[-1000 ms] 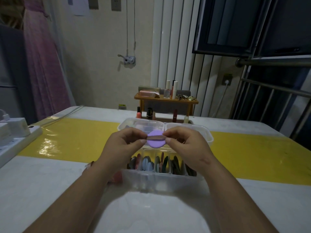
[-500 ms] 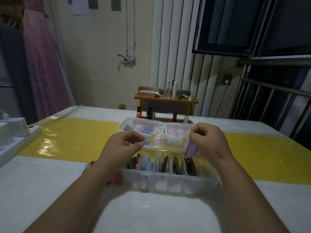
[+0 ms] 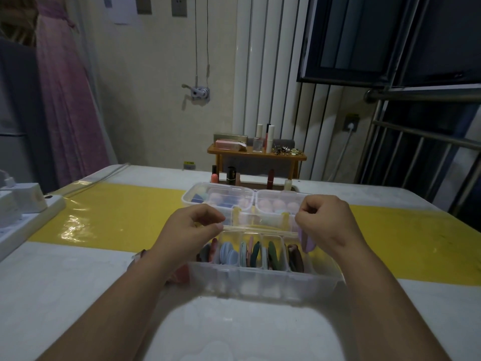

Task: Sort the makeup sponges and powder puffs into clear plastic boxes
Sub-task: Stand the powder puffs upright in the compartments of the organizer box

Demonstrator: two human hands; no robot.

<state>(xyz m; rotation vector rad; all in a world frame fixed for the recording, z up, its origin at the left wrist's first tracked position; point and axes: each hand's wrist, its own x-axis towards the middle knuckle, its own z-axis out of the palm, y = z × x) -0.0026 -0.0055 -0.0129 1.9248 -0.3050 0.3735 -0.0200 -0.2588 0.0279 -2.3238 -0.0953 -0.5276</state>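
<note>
Right hand (image 3: 325, 225) hangs with its fingers curled over the right end of the near clear box (image 3: 260, 281), and a lilac powder puff (image 3: 309, 244) dangles on edge from beneath it, above the rightmost compartment; the grip itself is hidden under the knuckles, so it looks pinched between thumb and fingers rather than plainly shown. Left hand (image 3: 192, 227) is curled too, thumb and forefinger tips meeting at the left end of the box's pale back rim (image 3: 260, 230); whether they actually nip that rim I cannot tell. Inside the near box, sorted puffs (image 3: 229, 252) in blue, pink, green and brown stand on edge in divided compartments. Just behind it sit two more clear boxes side by side, the left far box (image 3: 197, 195) holding blue and pink sponges, the right far box (image 3: 268, 195) holding pink ones. All three rest on a white table (image 3: 65, 282) crossed by a yellow band. A white power strip (image 3: 26, 214) lies at the left edge, and a small wooden shelf (image 3: 256, 155) with bottles stands beyond the boxes.
</note>
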